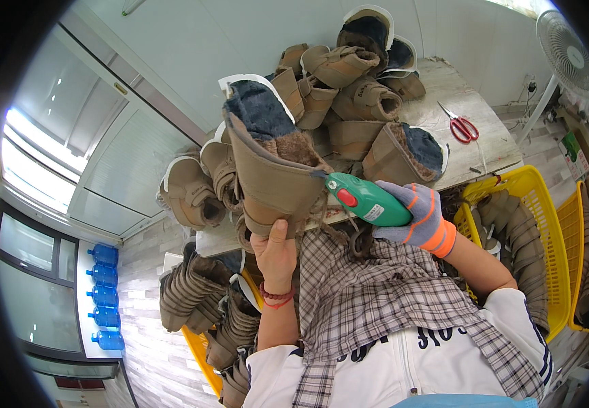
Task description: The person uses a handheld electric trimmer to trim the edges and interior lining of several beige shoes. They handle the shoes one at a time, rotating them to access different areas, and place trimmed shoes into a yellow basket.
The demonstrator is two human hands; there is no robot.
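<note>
My left hand (276, 258), bare and with red bracelets at the wrist, grips the lower part of a brown shoe upper (270, 183) with brown fur and dark blue lining. A white-edged tongue stands up at its back. In my right hand (420, 221), in a grey glove with orange stripes, is a green handheld electric cutter (369, 202) with a red button. The cutter's tip meets the right-hand rim of the upper; what the tip does there is too small to tell. Another fur-lined upper (403, 153) lies on the table just beyond the cutter.
More uppers (349, 64) are heaped across the wooden table (492, 146). Red-handled scissors (464, 129) lie at its right. Stacked uppers fill a yellow basket (561, 272) on the right; others (195, 289) are stacked at lower left. A white fan (570, 58) stands at far right.
</note>
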